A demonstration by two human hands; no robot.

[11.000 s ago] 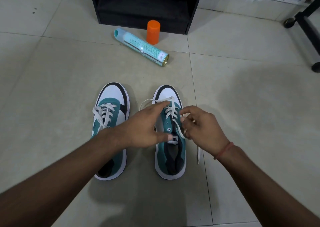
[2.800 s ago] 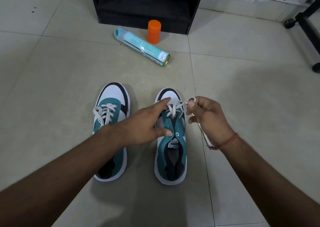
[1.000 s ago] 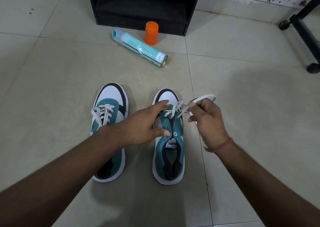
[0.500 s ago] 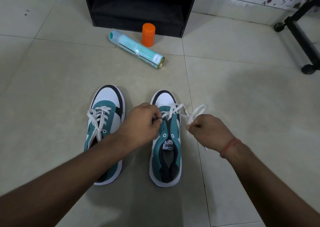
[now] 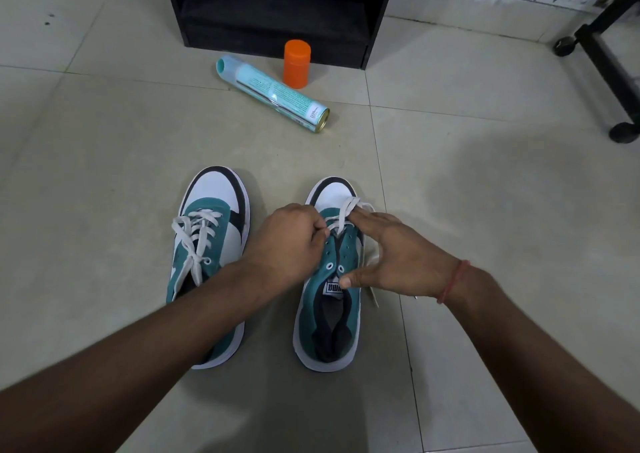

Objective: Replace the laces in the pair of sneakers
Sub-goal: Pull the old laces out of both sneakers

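We see two teal, white and black canvas sneakers standing side by side on the pale tiled floor [image 5: 104, 182], toes pointing away from us. The left sneaker [image 5: 211, 241] is fully laced with a flat white lace [image 5: 194, 241] criss-crossing its eyelets, and our left forearm passes over its heel. The right sneaker [image 5: 330, 314] has most of its eyelets bare; its own flat white shoelace [image 5: 346, 213] runs only through the holes nearest the toe, with a loop lying over the white toe cap.

Our left hand [image 5: 287, 241] is curled, its fingertips pinching the shoelace at the left row of eyelets near the toe. Our right hand [image 5: 398, 262] lies spread over the right side of the same shoe, fingers straight with their tips reaching the lace near the toe, the thumb pressing by the tongue label. A red thread band [image 5: 453, 279] circles that wrist. A length of white lace trails to the floor beside the shoe, under the right hand.

Farther off, a light blue spray can [image 5: 273, 94] lies on its side, touching or just beside an upright orange plastic cap [image 5: 296, 63], both in front of a black open shelf unit [image 5: 277, 5]. A black wheeled frame [image 5: 606, 57] stands at the far right.
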